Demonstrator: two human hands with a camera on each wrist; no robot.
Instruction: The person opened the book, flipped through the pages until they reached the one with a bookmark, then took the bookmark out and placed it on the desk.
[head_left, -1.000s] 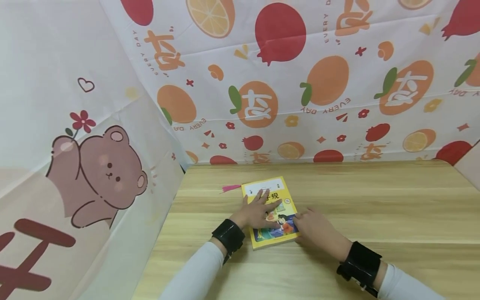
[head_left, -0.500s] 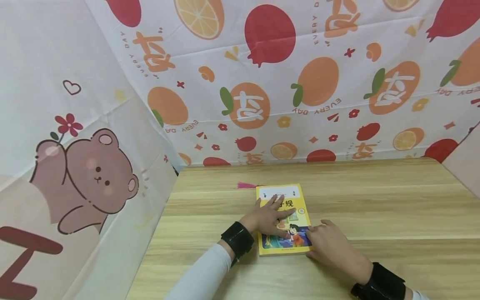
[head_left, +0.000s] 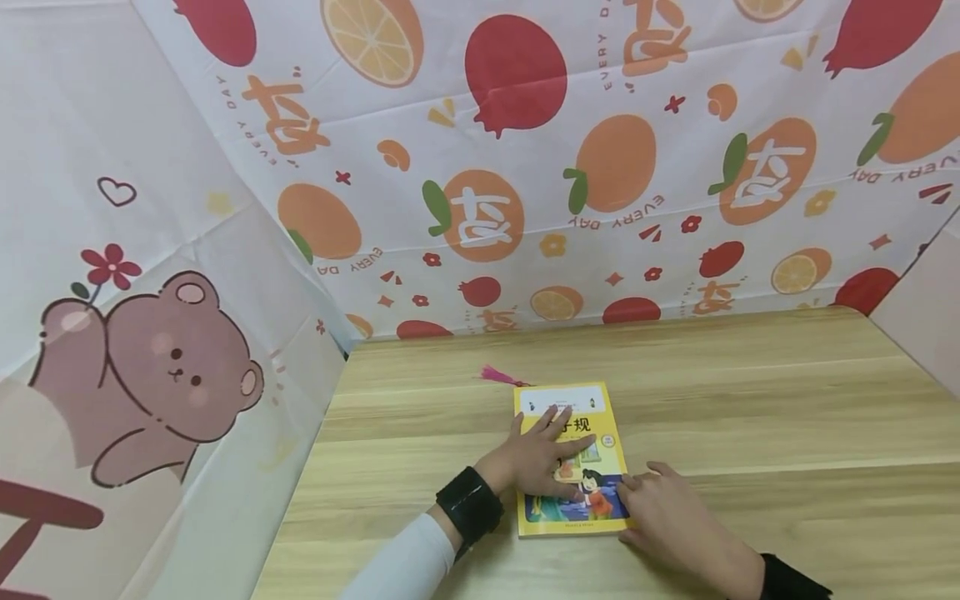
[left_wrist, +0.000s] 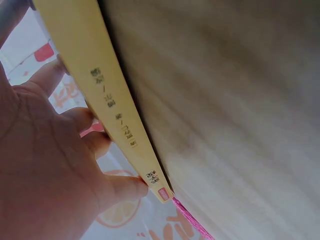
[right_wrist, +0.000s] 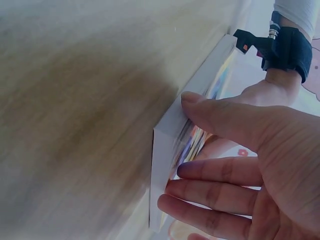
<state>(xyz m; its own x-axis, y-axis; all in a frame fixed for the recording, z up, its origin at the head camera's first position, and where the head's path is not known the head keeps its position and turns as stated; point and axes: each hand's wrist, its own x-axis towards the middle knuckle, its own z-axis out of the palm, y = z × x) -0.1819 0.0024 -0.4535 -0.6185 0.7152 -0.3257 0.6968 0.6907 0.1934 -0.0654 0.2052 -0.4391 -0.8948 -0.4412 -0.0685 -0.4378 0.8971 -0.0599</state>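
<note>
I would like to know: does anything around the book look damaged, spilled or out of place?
Nothing stands out as damaged or spilled. The book lies flat on the table, partly under the left hand. The pink tassel sticking out past the book's top edge looks like a bookmark, so probably not a fault.

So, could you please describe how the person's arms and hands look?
Both hands are bare: the left hand and the right hand. The left wristband is wide and black, carrying a small dark fitting with a silvery metal part; the right wristband is also black. The left sleeve is plain white; the right sleeve is not in view.
</note>
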